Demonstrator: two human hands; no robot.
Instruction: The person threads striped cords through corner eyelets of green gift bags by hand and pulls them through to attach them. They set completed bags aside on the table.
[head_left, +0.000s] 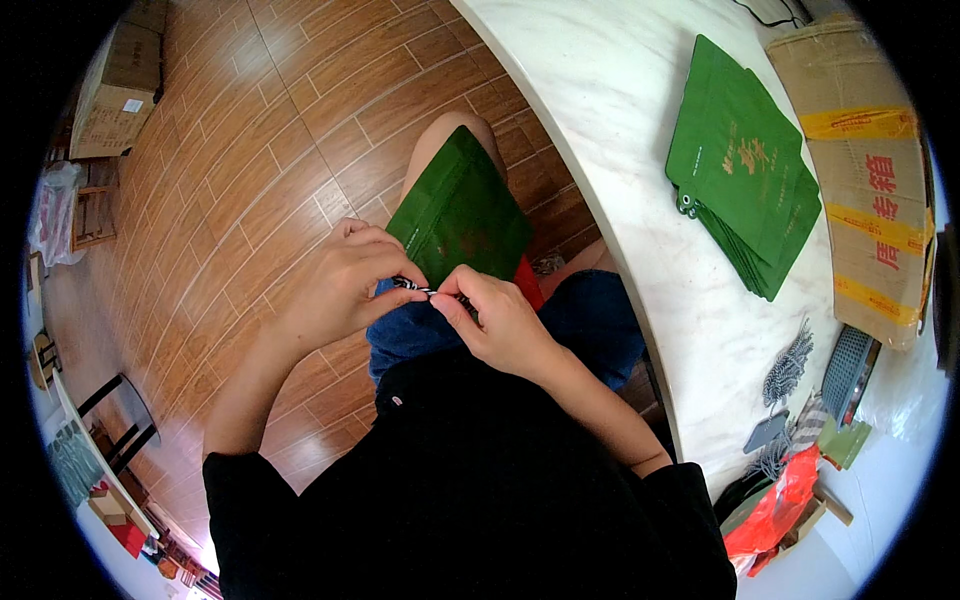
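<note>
A green flat pouch (462, 215) lies across my lap, its near corner close to my fingers. My left hand (350, 280) pinches a short black-and-white twisted cord (407, 284) between thumb and forefinger. From the other side my right hand (497, 322) pinches the same cord, and the fingertips of both hands almost meet. The cord sits at the pouch's near edge; whether it passes through the pouch is hidden by my fingers. Something red (527, 284) shows beneath the pouch, beside my right hand.
On the white marbled table (590, 120) to my right lies a fanned stack of green pouches (750, 165). Behind it stands a taped cardboard box (860, 170). Nearer are a bundle of black-and-white cords (789, 364), a grey basket (850, 370) and a red plastic bag (780, 510).
</note>
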